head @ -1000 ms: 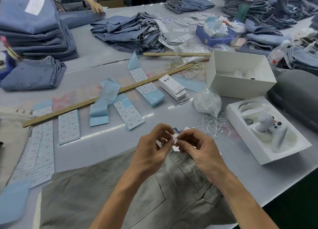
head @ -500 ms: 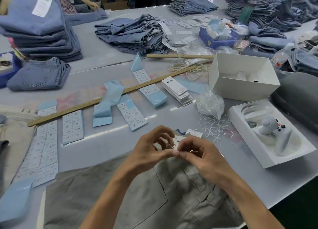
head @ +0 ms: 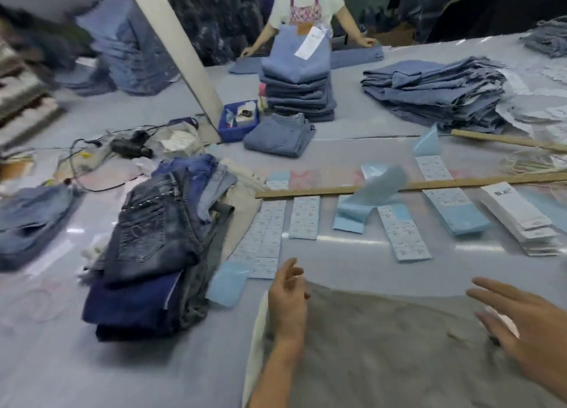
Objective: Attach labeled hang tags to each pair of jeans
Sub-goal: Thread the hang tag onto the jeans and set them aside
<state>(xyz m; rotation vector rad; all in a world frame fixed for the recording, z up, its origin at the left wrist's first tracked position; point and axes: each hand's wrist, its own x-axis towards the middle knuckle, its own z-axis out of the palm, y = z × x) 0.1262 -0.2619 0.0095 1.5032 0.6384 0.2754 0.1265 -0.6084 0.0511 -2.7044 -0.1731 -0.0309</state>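
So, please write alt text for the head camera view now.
Both hands, left hand and right hand, hover open over grey jeans on a table. Dark folded jeans lie left; label sheets and a wooden ruler lie beyond.

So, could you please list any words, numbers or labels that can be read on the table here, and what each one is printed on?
No text here can be quoted; all of it is blurred or too small.
Sticker sheets: rows of print, too small to read.
White hang tags: a dark mark at the top, blurred.
Tag on the top jeans of the far stack: faint print, unreadable.
Brown patch on those jeans: blurred.
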